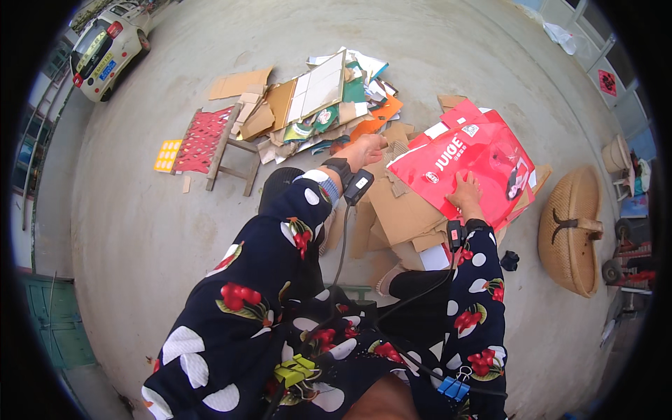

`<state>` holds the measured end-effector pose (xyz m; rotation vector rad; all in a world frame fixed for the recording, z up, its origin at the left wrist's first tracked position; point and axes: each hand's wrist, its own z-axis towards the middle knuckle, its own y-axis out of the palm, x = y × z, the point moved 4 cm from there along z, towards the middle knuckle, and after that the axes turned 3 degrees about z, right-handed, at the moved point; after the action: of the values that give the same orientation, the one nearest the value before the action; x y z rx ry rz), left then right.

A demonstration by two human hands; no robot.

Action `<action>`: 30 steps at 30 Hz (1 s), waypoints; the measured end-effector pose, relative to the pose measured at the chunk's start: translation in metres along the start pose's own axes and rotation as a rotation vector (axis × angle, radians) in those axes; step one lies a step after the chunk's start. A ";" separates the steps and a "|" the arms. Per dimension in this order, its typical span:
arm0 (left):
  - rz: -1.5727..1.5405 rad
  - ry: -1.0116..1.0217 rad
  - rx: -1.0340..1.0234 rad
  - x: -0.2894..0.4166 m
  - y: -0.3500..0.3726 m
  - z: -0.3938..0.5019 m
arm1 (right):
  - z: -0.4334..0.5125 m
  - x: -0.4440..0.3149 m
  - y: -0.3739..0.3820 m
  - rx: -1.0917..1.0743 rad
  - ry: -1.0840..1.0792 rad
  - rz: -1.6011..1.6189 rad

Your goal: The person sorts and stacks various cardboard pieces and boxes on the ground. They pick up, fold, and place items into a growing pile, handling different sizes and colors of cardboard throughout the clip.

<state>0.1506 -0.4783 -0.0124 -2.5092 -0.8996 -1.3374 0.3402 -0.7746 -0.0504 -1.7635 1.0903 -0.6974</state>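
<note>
My right hand (466,193) rests palm down, fingers apart, on a glossy red printed cardboard sheet (491,152) that bears white writing and a printed code. Under that sheet lies a stack of flattened brown cardboard (401,210), partly hidden by it. My left hand (366,150) is at the stack's far left side, beside torn corrugated pieces (395,149). Its fingers are curled, and whether they grip a piece cannot be made out. Just beyond it is a loose heap of mixed cardboard and paper (317,100), with an orange piece (379,116) at its near edge.
A low folding stool (207,139) with a red woven seat stands left, next to a yellow card (168,156). A wicker basket (572,231) sits at right, near a small black object (509,261). A white car (107,52) is parked far left. Cables run from both wrist devices.
</note>
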 end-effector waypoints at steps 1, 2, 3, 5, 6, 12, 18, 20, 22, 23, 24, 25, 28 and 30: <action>0.007 0.015 0.083 0.022 -0.015 -0.005 | -0.002 -0.003 -0.006 0.090 -0.034 -0.003; 0.043 0.079 0.039 0.046 -0.030 -0.010 | -0.006 -0.004 -0.009 0.106 -0.040 0.006; 0.085 0.093 0.026 0.066 -0.051 -0.016 | -0.010 -0.002 -0.008 0.060 0.004 0.001; 0.106 0.177 0.005 0.102 -0.095 -0.026 | -0.019 -0.005 -0.015 0.166 -0.052 -0.009; 0.137 0.246 -0.003 0.116 -0.117 -0.032 | -0.024 -0.005 -0.017 0.172 -0.054 -0.023; 0.328 0.064 0.414 0.111 -0.230 -0.036 | -0.048 -0.011 -0.039 0.190 -0.080 -0.059; 1.071 0.073 0.399 0.086 -0.213 0.025 | -0.072 -0.046 -0.080 0.227 -0.342 0.028; 1.238 0.195 0.415 0.073 -0.198 0.049 | -0.082 -0.061 -0.095 0.213 -0.446 0.066; 1.342 0.457 0.533 0.060 -0.180 0.071 | -0.090 -0.075 -0.101 0.172 -0.513 0.087; 1.410 0.422 0.503 0.056 -0.179 0.087 | -0.093 -0.083 -0.103 0.164 -0.561 0.110; 1.536 0.481 0.503 0.055 -0.175 0.102 | -0.092 -0.091 -0.102 0.137 -0.600 0.133; 1.532 0.591 0.562 0.057 -0.173 0.114 | -0.091 -0.098 -0.100 0.098 -0.657 0.162; 1.588 0.519 0.532 0.059 -0.162 0.158 | -0.071 -0.111 -0.089 -0.077 -0.598 0.116; 1.591 0.475 0.560 0.061 -0.157 0.179 | -0.059 -0.114 -0.087 -0.068 -0.623 0.126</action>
<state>0.2114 -0.2537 -0.0899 -1.4507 0.6857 -0.7589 0.2740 -0.6805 0.0537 -1.7746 0.7852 -0.0146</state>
